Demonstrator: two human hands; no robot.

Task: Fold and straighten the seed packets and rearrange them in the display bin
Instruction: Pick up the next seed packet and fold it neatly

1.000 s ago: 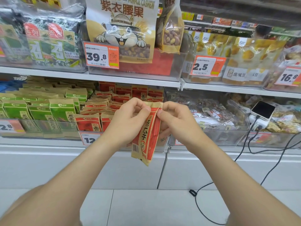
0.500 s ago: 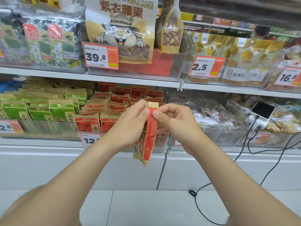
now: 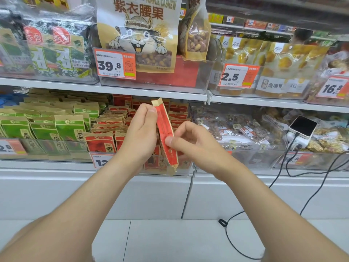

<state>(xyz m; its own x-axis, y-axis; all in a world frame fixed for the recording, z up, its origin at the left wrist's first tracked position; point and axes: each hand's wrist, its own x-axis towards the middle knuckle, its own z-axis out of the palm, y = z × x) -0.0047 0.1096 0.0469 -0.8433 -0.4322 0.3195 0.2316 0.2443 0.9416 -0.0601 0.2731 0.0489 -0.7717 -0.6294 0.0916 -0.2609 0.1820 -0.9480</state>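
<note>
The left hand [image 3: 140, 133] pinches the upper part of a red seed packet [image 3: 166, 129] between thumb and fingers, and the right hand [image 3: 190, 142] pinches it lower down. The packet is folded narrow lengthwise and held nearly upright, just in front of the clear display bin [image 3: 186, 165]. Inside the bin lie more red packets [image 3: 111, 125]. Green packets [image 3: 43, 127] fill the bin to the left.

The left hand [image 3: 139, 133] hides most of a price tag [image 3: 100, 161]; the folded seed packet [image 3: 166, 133] shows edge-on, its printed face probably turned away.
</note>
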